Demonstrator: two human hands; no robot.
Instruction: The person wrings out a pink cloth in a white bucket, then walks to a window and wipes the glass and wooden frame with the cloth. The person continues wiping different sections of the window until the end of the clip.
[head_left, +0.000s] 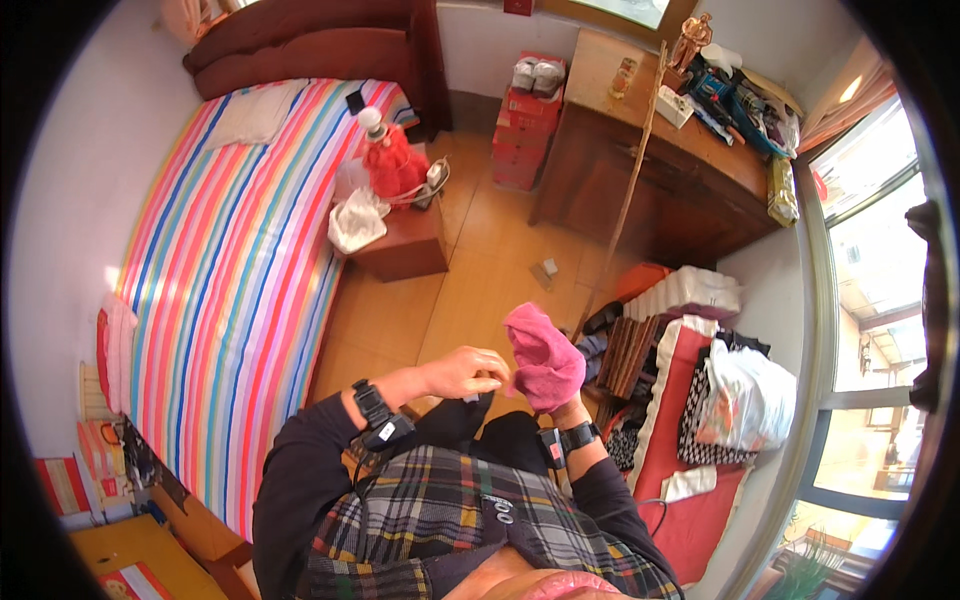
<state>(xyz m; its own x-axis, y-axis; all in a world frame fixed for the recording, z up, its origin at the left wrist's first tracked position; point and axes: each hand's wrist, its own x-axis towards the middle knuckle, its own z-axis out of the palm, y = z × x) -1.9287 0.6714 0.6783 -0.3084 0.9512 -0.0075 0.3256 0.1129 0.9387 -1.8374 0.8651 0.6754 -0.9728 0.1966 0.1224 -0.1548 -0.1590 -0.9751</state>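
A pink cloth (546, 358) covers most of my right hand (564, 409), which holds it bunched up in front of me. Only the wrist and the base of that hand show below the folds. Just left of the cloth is my left hand (466, 372), its fingers loosely bent towards the cloth's edge. Nothing shows in its fingers, and whether their tips touch the cloth is hard to tell. Each wrist wears a black strap with a small device. Below both hands lie my dark trousers and the tiled floor (390, 322).
At left is a bed with a striped sheet (225, 285). A nightstand (405, 244) bears a red lamp (394, 165) and a white bag (360, 221). A wooden stick (634, 172) leans on a cabinet (600, 157). Red boxes (525, 131) stand beside it; a red-covered bench (675, 420) is at right.
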